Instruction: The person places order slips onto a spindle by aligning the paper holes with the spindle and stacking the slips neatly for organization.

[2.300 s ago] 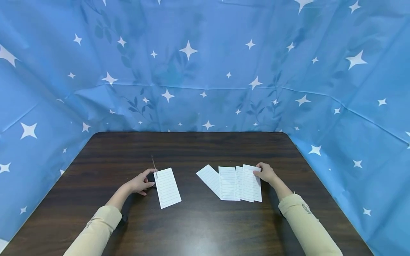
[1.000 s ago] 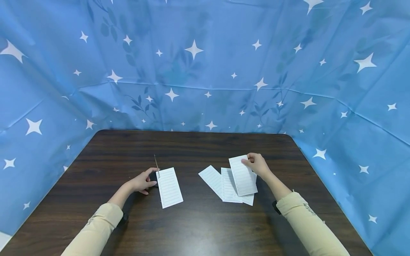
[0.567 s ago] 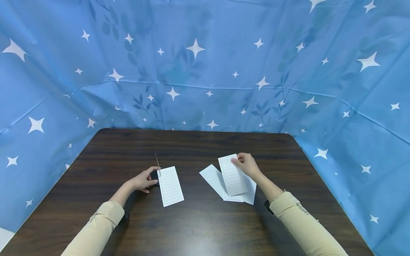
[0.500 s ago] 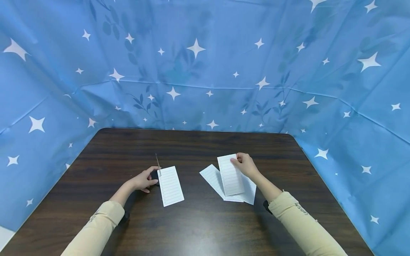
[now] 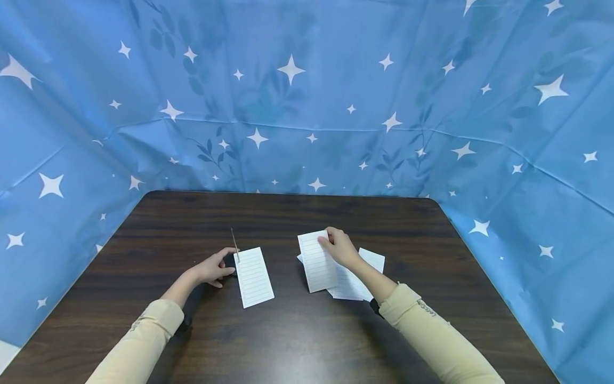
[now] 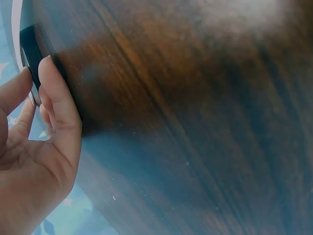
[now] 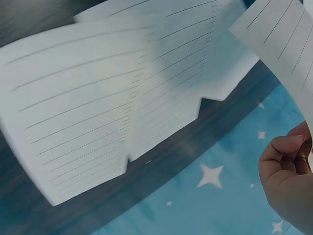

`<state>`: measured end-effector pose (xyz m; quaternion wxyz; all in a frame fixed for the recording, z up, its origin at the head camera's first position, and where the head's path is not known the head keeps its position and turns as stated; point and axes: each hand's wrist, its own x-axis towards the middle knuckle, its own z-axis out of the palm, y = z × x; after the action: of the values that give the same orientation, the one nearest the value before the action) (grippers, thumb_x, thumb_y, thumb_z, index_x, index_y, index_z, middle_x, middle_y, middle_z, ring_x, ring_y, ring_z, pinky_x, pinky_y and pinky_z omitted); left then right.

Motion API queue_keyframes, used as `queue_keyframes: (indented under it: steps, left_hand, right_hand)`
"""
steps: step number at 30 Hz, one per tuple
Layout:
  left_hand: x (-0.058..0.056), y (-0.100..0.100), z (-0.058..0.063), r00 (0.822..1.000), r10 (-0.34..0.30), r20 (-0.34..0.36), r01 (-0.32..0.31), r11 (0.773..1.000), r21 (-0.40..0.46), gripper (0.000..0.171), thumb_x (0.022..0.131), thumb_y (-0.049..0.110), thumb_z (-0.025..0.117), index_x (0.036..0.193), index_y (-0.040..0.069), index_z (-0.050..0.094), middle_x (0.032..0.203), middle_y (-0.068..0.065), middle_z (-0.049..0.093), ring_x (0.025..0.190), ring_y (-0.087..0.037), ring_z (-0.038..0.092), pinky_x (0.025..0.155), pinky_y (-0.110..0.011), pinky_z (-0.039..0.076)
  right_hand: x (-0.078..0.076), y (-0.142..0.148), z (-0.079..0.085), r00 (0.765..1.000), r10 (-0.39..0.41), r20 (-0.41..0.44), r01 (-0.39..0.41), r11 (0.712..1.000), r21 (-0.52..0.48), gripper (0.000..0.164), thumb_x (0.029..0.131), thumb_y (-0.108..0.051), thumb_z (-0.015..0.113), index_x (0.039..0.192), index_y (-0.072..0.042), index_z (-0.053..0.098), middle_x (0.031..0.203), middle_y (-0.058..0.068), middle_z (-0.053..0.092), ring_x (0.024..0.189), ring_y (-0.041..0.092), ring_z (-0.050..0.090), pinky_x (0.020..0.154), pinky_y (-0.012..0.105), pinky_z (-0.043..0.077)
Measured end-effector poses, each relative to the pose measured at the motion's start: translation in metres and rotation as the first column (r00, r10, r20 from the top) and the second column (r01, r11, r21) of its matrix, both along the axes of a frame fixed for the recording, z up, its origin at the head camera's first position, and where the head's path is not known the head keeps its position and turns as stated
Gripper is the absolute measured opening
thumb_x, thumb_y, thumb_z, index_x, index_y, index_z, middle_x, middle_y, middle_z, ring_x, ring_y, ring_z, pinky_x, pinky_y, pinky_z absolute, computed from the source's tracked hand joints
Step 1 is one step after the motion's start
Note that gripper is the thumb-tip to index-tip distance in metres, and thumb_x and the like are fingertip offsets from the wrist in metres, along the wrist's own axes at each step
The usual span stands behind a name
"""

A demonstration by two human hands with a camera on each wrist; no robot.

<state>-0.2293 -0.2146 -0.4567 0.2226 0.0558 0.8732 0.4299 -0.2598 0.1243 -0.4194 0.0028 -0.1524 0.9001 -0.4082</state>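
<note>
Two hands work the dark table (image 5: 297,341): the right hand (image 5: 338,248) pinches a lined slip (image 5: 316,261) above the loose pile (image 5: 357,277); at nine o'clock, the left hand (image 5: 208,269), fingers curled, steadies a spike base (image 6: 30,56) beside the speared slip (image 5: 253,276). Carrying the slip level, centred over the thin pin (image 5: 234,244), would suit.

Dark wood table (image 5: 297,341) is carrying my stuff | one lined sheet (image 5: 253,276) lying left | overlapping sheets (image 5: 366,266) lying right

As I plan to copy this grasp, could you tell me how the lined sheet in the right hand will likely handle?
The sheet looks thin, so probably light and floppy. The right hand pinches only its top edge, so it may sag or flutter.
</note>
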Motion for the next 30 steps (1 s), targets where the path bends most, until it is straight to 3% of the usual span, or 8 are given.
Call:
queue_keyframes:
  steps: [12, 21, 26, 30]
  left_hand:
    - [-0.003, 0.000, -0.003, 0.998, 0.050, -0.025, -0.050, 0.999, 0.008, 0.060, 0.097, 0.011, 0.052, 0.147, 0.007, 0.020, 0.085, -0.009, 0.038, 0.068, -0.017, 0.044, 0.054, -0.030, 0.056]
    - [0.001, -0.005, -0.005, 0.987, 0.120, -0.106, -0.119, 0.993, 0.018, 0.042, 0.097, 0.008, 0.048, 0.137, 0.000, 0.039, 0.082, -0.010, 0.043, 0.064, -0.016, 0.049, 0.050, -0.030, 0.057]
    - [0.003, -0.006, -0.007, 0.976, 0.124, -0.181, -0.128, 0.992, -0.007, 0.036, 0.096, 0.006, 0.048, 0.132, -0.002, 0.045, 0.077, -0.010, 0.047, 0.061, -0.016, 0.050, 0.050, -0.030, 0.057]
    - [0.004, -0.007, -0.009, 0.974, 0.119, -0.193, -0.124, 0.992, -0.014, 0.036, 0.096, 0.006, 0.047, 0.131, -0.002, 0.047, 0.078, -0.010, 0.048, 0.061, -0.015, 0.050, 0.050, -0.029, 0.057]
  right_hand:
    - [0.000, -0.041, 0.011, 0.994, 0.102, -0.036, -0.104, 0.993, -0.051, 0.023, 0.095, -0.011, 0.054, 0.075, -0.004, 0.046, 0.053, -0.002, 0.029, 0.049, 0.011, 0.024, 0.047, 0.020, 0.022]
    - [0.005, -0.069, 0.021, 0.990, 0.137, -0.022, -0.138, 0.988, -0.067, 0.022, 0.095, -0.012, 0.055, 0.076, -0.003, 0.047, 0.053, -0.002, 0.029, 0.049, 0.011, 0.025, 0.047, 0.020, 0.023]
    - [0.007, -0.075, 0.021, 0.987, 0.157, -0.031, -0.158, 0.985, -0.065, 0.020, 0.096, -0.011, 0.054, 0.079, -0.001, 0.050, 0.053, -0.002, 0.029, 0.048, 0.010, 0.025, 0.046, 0.019, 0.022]
    - [0.008, -0.076, 0.021, 0.987, 0.157, -0.024, -0.158, 0.986, -0.057, 0.018, 0.096, -0.012, 0.054, 0.081, -0.001, 0.052, 0.053, -0.003, 0.030, 0.048, 0.010, 0.026, 0.046, 0.019, 0.023]
